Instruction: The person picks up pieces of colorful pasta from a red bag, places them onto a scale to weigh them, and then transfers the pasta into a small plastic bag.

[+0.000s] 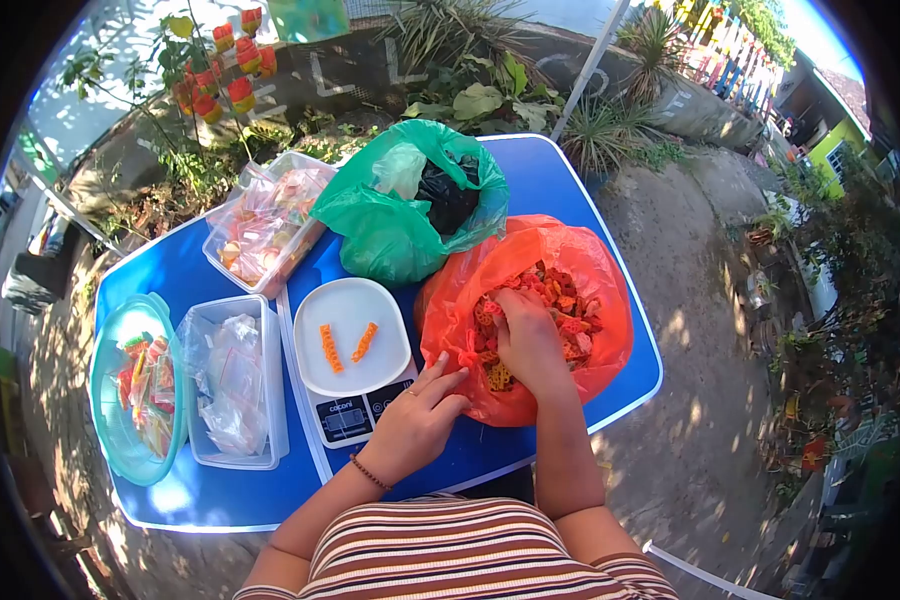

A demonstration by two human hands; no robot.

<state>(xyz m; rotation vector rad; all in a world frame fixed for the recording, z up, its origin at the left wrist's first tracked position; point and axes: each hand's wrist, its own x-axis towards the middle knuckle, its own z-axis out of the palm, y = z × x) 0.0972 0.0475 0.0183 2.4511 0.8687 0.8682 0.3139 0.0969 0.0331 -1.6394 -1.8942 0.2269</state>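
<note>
My right hand [526, 328] reaches into the orange plastic bag [610, 300]. Its fingers are closed on the crinkled red-orange snack pieces [570, 320] that fill it; which piece they grip is partly hidden. Against the bag's left side rests my left hand [418, 425], fingers stretched and slightly apart, the tips touching the plastic. Just beyond that hand is a digital kitchen scale [344, 421] with a white tray [355, 299]. Two orange crinkled sticks [331, 347] lie apart on the tray.
Behind the scale stands a green plastic bag [390, 245] with a black bag inside. A clear container [260, 240] of packed snacks, a container [275, 420] of plastic bags and a teal basket [105, 420] with filled packets sit leftward on the blue table [470, 455].
</note>
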